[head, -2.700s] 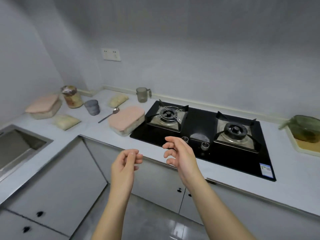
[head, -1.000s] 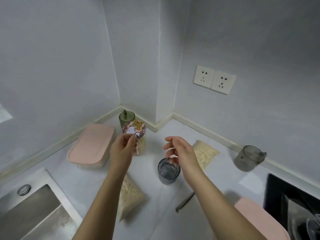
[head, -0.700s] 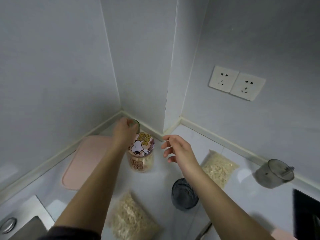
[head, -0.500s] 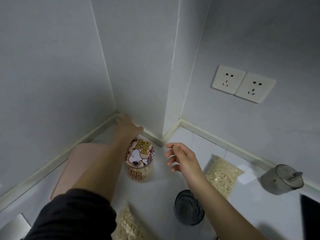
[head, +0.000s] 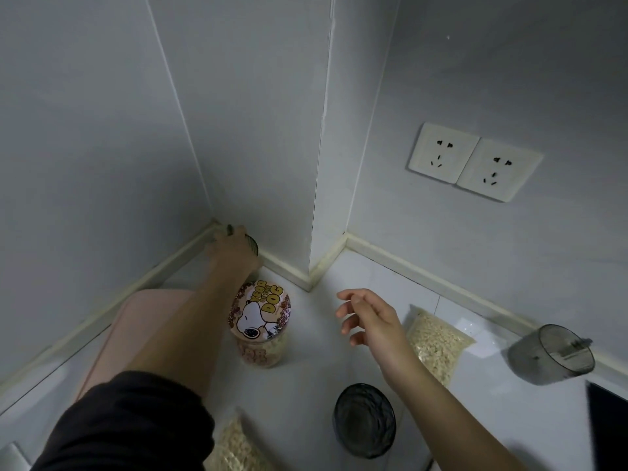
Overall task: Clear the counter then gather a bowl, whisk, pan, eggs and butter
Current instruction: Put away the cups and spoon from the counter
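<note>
At the far corner of the bench [head: 316, 362], where two walls meet, a person's left hand [head: 232, 249] grips what looks like a dark green cup [head: 253, 247], most of it hidden behind the knuckles. The arm, in a dark sleeve [head: 129, 423], stretches across a pink-lidded box [head: 136, 321] by the left wall and close past a cartoon-lidded jar [head: 260, 317] to reach that deep. The right hand [head: 370, 317] hovers above the bench right of the jar, fingers loose and spread, holding nothing, and is seemingly free for the next item or to guard the jar. One bag of oats [head: 436, 345] lies just beside that wrist near the back wall, and another [head: 234, 447] lies at the near edge. A dark glass [head: 364, 424] stands between them, and a grey jug [head: 552, 355] stands towards the hob [head: 608, 430] at the right edge. The clutter suggests that clearing has barely begun, starting with the cup tucked farthest back. No bowl, whisk, pan, eggs or butter is in view. Lifting the cup out calls for care, since the jar stands right by the forearm and could be knocked.
</note>
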Demonstrator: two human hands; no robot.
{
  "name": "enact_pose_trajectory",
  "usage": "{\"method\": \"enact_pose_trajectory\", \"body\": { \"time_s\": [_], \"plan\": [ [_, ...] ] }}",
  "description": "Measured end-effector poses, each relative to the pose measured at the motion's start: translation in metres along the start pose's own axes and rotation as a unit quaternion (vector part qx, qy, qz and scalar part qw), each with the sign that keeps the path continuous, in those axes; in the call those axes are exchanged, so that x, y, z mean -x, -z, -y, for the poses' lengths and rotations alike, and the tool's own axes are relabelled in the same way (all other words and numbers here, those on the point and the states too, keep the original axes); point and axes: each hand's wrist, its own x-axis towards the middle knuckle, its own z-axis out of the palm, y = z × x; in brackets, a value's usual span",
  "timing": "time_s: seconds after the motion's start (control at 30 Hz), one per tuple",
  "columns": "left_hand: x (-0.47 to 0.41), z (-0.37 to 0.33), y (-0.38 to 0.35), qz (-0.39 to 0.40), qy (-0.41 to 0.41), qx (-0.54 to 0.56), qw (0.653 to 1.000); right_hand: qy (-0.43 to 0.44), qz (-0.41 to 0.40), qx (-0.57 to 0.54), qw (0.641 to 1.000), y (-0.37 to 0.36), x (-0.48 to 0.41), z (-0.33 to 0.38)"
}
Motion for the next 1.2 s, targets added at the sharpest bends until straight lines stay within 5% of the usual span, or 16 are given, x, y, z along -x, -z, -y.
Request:
{"method": "enact_pose_trajectory", "body": {
  "time_s": [0.4,0.6,0.7,0.9,1.2],
  "plan": [
    [0.103,-0.045,0.053,-0.170,-0.092,-0.037,0.980,0.018,-0.006,0.003,1.000,0.053,0.026,0.022],
    [0.163,-0.099,0.031,-0.155,-0.185,-0.017,0.970,0.001,-0.090,0.092,0.992,0.136,0.033,0.013],
    [0.190,-0.127,0.003,-0.118,-0.231,-0.019,0.966,-0.012,-0.155,0.246,0.957,0.190,0.032,0.001],
    [0.238,-0.178,-0.051,-0.017,-0.270,-0.019,0.963,-0.076,-0.197,0.519,0.828,0.276,0.029,-0.016],
    [0.292,-0.213,-0.092,-0.039,-0.303,-0.002,0.952,-0.155,-0.069,0.585,0.793,0.325,0.023,-0.035]
  ]
}}
